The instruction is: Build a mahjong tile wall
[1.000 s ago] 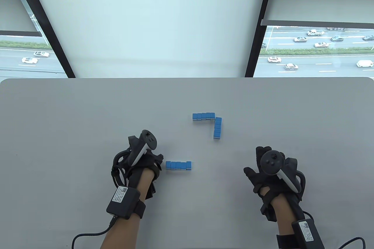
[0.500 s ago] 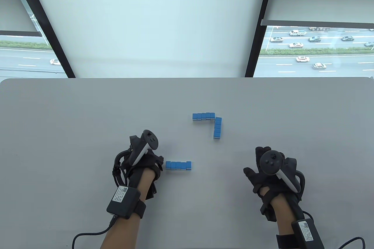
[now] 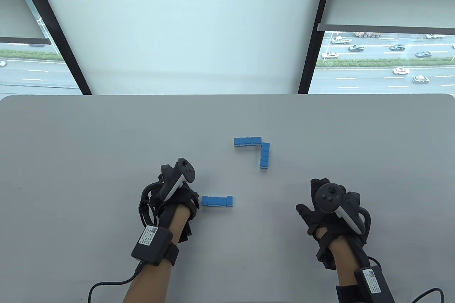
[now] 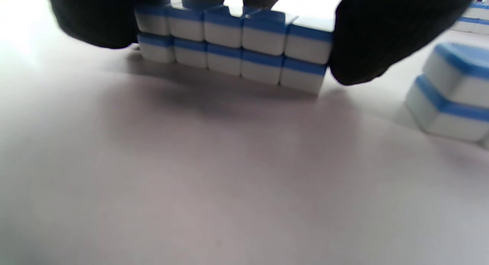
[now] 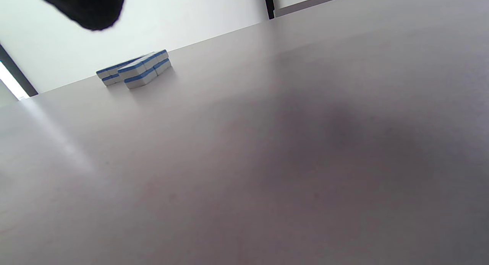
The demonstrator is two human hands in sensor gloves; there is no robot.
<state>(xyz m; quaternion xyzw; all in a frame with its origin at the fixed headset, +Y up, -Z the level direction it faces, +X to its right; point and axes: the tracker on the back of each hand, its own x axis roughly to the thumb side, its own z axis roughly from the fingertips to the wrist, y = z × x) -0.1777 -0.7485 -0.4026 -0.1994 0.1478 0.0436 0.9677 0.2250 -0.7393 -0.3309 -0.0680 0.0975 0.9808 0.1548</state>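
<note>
The blue-and-white mahjong tiles stand in three short walls, each two layers high. The near row [image 3: 217,201] lies just right of my left hand [image 3: 186,199], whose fingers are hidden under the tracker. In the left wrist view, this row [image 4: 233,47] sits between two dark gloved fingers [image 4: 382,35]; I cannot tell whether they touch it. The far row [image 3: 247,141] and the right column [image 3: 265,156] meet at a corner. My right hand [image 3: 321,203] rests flat on the table with its fingers spread, empty, well right of the tiles.
The grey table [image 3: 89,146] ends at a window behind. Cables trail from both wrists toward the bottom edge. The corner walls [image 5: 133,70] show far off in the right wrist view.
My left hand has shifted slightly right and forward, toward the left end of the near row. The tiles and my right hand have not moved.
</note>
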